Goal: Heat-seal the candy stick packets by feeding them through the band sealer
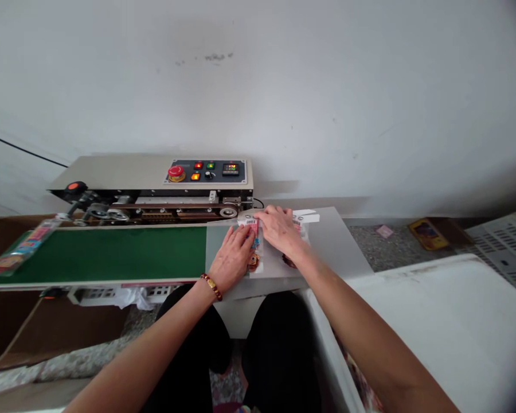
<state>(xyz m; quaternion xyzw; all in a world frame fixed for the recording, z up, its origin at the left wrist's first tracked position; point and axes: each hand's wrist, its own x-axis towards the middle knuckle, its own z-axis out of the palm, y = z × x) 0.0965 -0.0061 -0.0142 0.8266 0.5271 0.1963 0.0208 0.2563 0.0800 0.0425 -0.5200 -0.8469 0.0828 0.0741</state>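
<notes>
A small clear plastic packet [254, 261] with a printed card and a brown figure inside lies on the pale grey board. My left hand [232, 258], a beaded bracelet at its wrist, rests on the packet's left side with the fingers stretched out. At the packet's top right corner are the bent fingers of my right hand [278, 228], closed on its edge. A second packet [298, 225] lies partly hidden beneath my right hand and wrist. Left of the board runs the green conveyor belt [124, 252] of a sealing machine [124, 172].
Another filled packet [23, 249] lies at the belt's far left end, over a cardboard box [8, 310]. A red stop button [176, 172] and lit switches sit on the machine's panel. To my right stands a white container [447, 310]; a grey crate [505, 246] is behind it.
</notes>
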